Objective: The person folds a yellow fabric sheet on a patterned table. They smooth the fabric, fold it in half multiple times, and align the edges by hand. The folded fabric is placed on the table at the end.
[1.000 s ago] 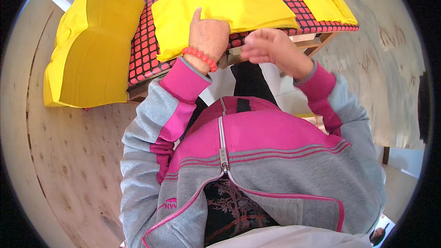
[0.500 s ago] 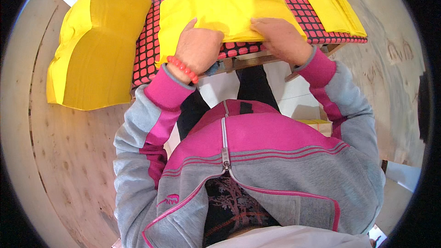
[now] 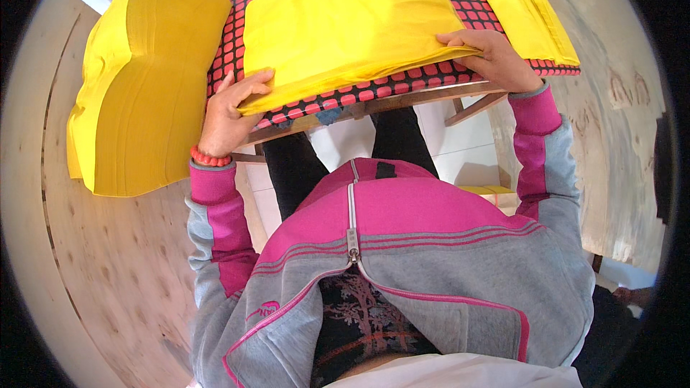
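Observation:
A flat, layered stack of yellow sheets (image 3: 352, 21) lies before me on a padded board with a red and black grid cover (image 3: 230, 43). I cannot tell whether the sheets are cloth or paper. My left hand (image 3: 231, 109) pinches the stack's near left corner between thumb and fingers. At the near right corner, my right hand (image 3: 494, 59) grips the edge, thumb and fingers on opposite faces. Between the hands the near edge shows several thin layers, slightly fanned at the right.
A thick, bent pile of yellow sheets (image 3: 158, 93) stands at the left, beside the board. Another folded yellow bundle (image 3: 521, 11) lies on the board's far right. Wooden surfaces flank me, one left (image 3: 108, 266), one right (image 3: 611, 136). Part of a person in dark clothing (image 3: 611, 334) shows at the lower right.
My hands have moved apart from the middle of the near edge to its two corners and gripped them. The person at the lower right has come into view.

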Action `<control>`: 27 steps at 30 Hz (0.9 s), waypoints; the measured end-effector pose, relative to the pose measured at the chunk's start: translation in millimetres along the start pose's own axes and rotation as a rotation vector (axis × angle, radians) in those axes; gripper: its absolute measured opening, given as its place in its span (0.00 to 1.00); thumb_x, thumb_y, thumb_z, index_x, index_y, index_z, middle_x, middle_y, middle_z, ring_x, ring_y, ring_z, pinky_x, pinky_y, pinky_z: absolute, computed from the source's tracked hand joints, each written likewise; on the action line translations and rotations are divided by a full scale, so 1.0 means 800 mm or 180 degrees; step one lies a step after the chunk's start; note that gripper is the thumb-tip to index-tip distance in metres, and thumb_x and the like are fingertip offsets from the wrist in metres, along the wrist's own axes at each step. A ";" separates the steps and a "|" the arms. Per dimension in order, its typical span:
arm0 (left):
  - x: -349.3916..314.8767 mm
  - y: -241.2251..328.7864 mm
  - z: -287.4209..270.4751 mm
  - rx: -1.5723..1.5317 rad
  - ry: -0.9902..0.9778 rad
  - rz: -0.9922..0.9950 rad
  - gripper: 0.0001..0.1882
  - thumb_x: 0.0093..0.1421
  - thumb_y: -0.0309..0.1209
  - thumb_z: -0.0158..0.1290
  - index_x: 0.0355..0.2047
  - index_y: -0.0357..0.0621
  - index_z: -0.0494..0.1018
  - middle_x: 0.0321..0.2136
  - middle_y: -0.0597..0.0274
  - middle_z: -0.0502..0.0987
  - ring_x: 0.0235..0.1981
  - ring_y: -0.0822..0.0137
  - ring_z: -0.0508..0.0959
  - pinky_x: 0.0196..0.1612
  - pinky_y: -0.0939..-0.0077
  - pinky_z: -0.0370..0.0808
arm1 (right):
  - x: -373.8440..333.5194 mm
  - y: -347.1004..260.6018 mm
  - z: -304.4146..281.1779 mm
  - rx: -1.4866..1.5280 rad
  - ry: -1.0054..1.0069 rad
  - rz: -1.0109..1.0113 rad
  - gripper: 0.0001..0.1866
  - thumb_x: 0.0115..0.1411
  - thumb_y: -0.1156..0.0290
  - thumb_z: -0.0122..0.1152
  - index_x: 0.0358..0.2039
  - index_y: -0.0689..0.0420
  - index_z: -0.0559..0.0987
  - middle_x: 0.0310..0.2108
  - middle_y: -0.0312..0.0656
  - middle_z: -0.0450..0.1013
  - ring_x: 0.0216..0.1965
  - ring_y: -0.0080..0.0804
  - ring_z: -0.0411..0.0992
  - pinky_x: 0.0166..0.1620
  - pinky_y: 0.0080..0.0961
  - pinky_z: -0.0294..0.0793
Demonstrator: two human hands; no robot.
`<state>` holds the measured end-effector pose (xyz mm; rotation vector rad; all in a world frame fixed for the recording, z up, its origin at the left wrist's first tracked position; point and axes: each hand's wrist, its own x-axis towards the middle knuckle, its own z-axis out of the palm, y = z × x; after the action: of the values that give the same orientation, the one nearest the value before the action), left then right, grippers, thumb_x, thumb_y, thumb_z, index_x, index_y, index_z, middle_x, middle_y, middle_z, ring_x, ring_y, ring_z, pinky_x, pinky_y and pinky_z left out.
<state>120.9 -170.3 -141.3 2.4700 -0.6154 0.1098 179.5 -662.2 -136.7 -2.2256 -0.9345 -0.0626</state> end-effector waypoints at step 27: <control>0.063 -0.012 0.019 -0.2049 0.0992 -0.0882 0.18 0.73 0.34 0.52 0.53 0.30 0.77 0.43 0.62 0.83 0.42 0.75 0.79 0.48 0.78 0.75 | 0.043 0.028 0.019 0.0198 0.1114 0.0792 0.15 0.68 0.63 0.60 0.46 0.63 0.79 0.34 0.44 0.78 0.38 0.31 0.76 0.43 0.28 0.73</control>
<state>168.8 -192.5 -148.4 1.8356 -0.1327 0.1553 215.8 -642.4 -151.3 -2.1632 -0.4620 -0.2937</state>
